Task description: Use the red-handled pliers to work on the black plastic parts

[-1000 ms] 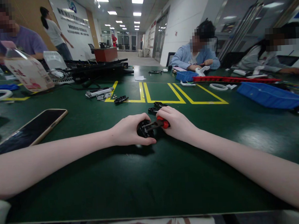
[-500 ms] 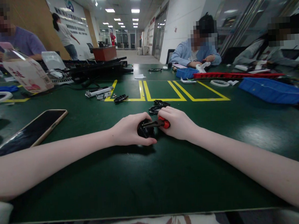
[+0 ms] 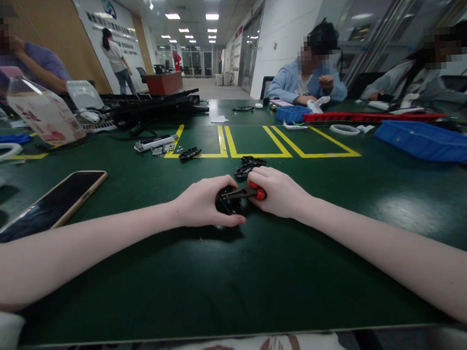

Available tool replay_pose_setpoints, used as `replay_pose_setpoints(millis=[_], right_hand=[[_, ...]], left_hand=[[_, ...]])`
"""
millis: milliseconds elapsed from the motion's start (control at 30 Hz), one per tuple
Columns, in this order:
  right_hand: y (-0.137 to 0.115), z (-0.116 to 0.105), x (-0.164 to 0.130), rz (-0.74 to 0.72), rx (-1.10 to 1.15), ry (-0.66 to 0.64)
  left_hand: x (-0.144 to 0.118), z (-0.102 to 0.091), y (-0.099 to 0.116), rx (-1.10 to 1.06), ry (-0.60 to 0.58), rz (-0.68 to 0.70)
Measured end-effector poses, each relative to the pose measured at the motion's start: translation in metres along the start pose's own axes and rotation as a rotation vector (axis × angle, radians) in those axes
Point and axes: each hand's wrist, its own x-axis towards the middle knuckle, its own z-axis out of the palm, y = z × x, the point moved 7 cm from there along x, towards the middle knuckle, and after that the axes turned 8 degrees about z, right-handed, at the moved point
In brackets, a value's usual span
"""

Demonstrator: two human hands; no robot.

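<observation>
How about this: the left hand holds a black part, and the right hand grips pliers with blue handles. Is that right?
Not quite: the pliers have red handles, not blue, as the head view shows. The left hand does hold a black part, and the right hand grips the pliers.

**Left hand (image 3: 203, 202) and right hand (image 3: 279, 193) faced each other in a grip**

Both bare forearms slanted inward from the lower corners, the left arm (image 3: 88, 248) entering at left and the right arm (image 3: 389, 248) at right. The hands sat near each other, a small gap between them. The left formed a C, thumb (image 3: 231, 220) stretched along the near side, fingers curving round the far side. The right was curled into a fist, back upward, its fingertips hidden. Both wrists looked nearly straight.
</observation>
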Motion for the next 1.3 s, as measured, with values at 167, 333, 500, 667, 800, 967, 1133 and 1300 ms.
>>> replay_pose_setpoints(millis=[167, 333, 500, 667, 800, 967, 1133, 1300], right_hand=[[-0.0009, -0.0003, -0.0004, 0.002, -0.002, -0.013], [-0.0014, 0.0001, 0.0005, 0.02, -0.041, -0.041], [-0.0002, 0.0012, 0.0011, 0.052, -0.06, -0.065], [0.0004, 0.0014, 0.0013, 0.084, -0.035, -0.096], [0.0005, 0.0016, 0.0019, 0.097, -0.021, -0.119], [0.0006, 0.0019, 0.0022, 0.093, -0.029, -0.129], [-0.0008, 0.0019, 0.0026, 0.062, -0.036, -0.126], [-0.0019, 0.0022, 0.0027, 0.041, -0.068, -0.127]], left_hand=[[0.0004, -0.0003, -0.0008, 0.003, 0.004, -0.005], [0.0004, -0.0008, -0.0006, 0.012, 0.003, -0.014], [0.0, -0.0006, -0.0016, -0.005, -0.003, -0.041], [0.0004, -0.0011, -0.0023, -0.003, 0.005, -0.048], [0.0006, -0.0011, -0.0022, -0.014, 0.007, -0.049], [0.0014, 0.0002, -0.0018, -0.038, -0.023, -0.02], [0.0023, 0.0017, -0.0004, -0.051, -0.077, 0.043], [0.0022, 0.0032, -0.0004, -0.057, -0.116, 0.065]])
